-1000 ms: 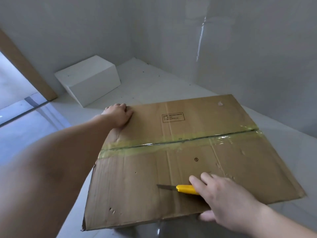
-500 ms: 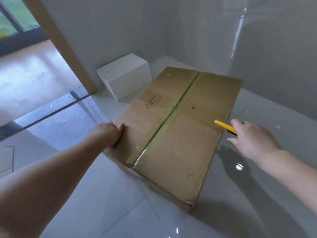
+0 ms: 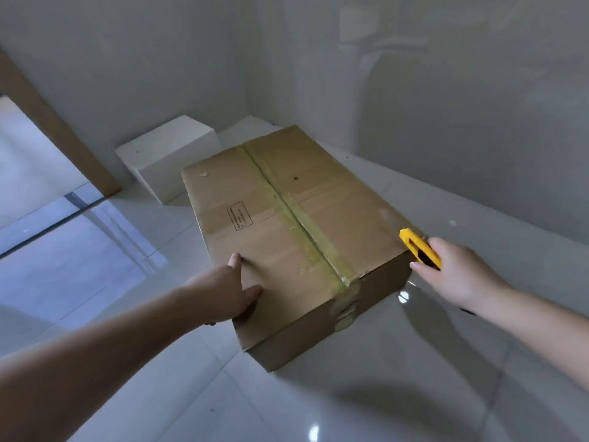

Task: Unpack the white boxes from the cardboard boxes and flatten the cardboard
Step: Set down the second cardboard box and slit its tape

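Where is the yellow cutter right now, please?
The cutter is in the right hand, at the near right corner of the cardboard box.

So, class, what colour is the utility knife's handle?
Yellow, on the utility knife in the right hand; head view.
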